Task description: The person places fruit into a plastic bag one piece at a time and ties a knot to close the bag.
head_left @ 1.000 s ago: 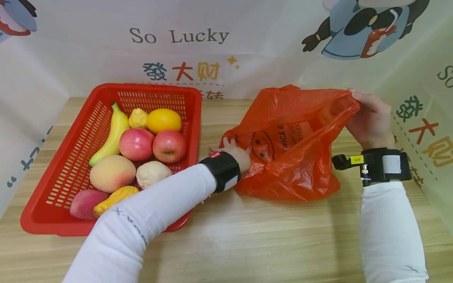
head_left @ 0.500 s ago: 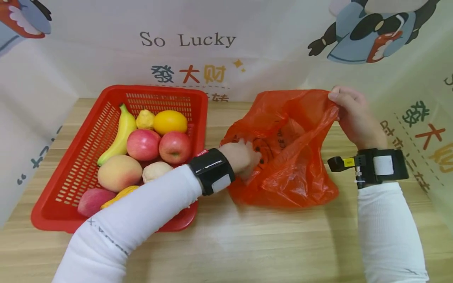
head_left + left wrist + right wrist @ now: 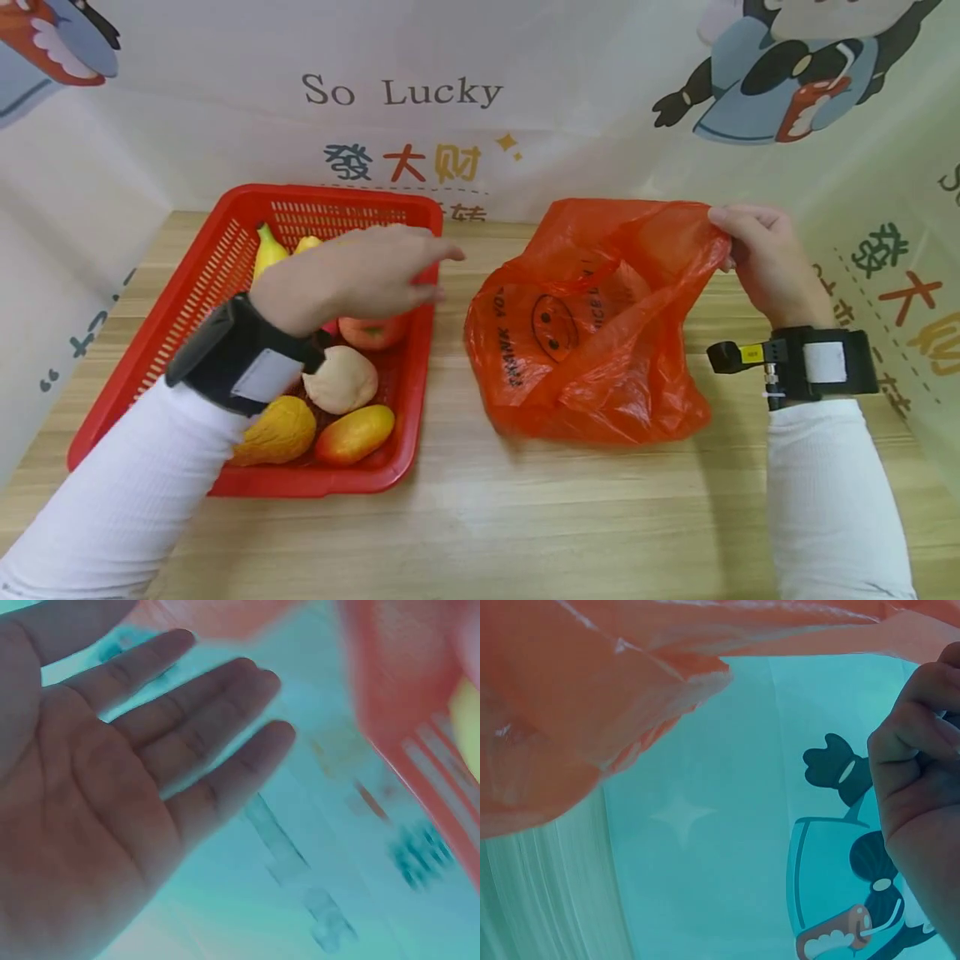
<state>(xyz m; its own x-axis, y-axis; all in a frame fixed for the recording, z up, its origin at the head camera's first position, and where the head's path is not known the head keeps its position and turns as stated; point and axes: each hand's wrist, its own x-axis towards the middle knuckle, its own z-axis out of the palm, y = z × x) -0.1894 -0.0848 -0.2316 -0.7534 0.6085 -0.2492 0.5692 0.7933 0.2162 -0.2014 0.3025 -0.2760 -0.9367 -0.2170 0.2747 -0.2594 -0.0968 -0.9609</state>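
Note:
My left hand (image 3: 360, 271) hovers over the right part of a red plastic basket (image 3: 423, 383) holding several fruits. Its fingers are extended; the palm (image 3: 90, 817) shows bare in the left wrist view. Beneath and near it are a banana (image 3: 267, 248), an apple (image 3: 372, 333), a pale round fruit (image 3: 341, 381), a yellow wrinkled fruit (image 3: 281, 429) and a red-yellow mango (image 3: 355, 434). Other fruit is hidden under the hand and wristband. At right, my right hand (image 3: 772, 262) pinches the upper right edge of a red plastic bag (image 3: 525, 342), whose mouth is partly spread.
Basket and bag lie on a wooden table (image 3: 510, 525), with a strip of wood between them. A printed white cloth (image 3: 585, 92) stands behind and on both sides. Each wrist wears a black strap, and the right strap (image 3: 825, 362) carries a small camera.
My left hand has left the bag's left side and swung left over the basket. The right hand keeps its grip on the bag edge, shifting slightly. The bag's left side has settled.

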